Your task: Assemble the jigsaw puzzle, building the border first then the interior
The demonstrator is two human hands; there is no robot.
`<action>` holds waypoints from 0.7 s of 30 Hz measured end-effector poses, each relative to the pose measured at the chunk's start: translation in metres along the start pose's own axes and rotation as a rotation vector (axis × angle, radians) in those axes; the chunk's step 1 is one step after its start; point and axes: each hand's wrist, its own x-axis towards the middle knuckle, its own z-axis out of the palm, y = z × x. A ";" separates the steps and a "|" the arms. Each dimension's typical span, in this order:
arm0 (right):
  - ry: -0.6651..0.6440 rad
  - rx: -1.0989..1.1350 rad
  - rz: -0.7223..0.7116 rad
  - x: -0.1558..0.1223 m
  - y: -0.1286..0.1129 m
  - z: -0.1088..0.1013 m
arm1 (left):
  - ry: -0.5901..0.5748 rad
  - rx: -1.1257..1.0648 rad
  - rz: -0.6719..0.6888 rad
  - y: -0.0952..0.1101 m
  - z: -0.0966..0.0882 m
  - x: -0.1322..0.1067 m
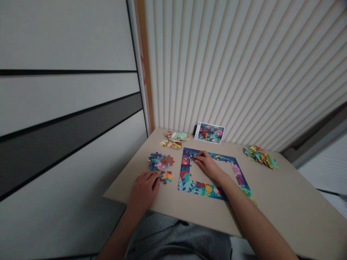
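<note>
A colourful jigsaw frame (189, 184), only its border assembled, lies on the beige table (284, 202). My right hand (206, 164) reaches into the frame's upper left corner with the fingers pinched together on a puzzle piece at the border. My left hand (143, 189) lies palm down on the table to the left of the frame, fingers stretched flat. Its fingertips sit beside a small cluster of loose pieces (166, 177).
More piles of loose pieces lie at the left (159, 160), far left (175, 139) and far right (259, 155). A reference picture card (210, 132) leans against the ribbed wall. The table's near edge is over my lap.
</note>
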 end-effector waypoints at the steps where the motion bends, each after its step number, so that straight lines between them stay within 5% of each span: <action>1: 0.005 0.006 0.001 0.000 0.001 0.001 | -0.001 -0.002 0.001 0.000 0.000 0.000; 21: 0.003 -0.119 -0.009 0.004 0.006 0.015 | -0.006 0.001 0.009 -0.005 0.003 0.001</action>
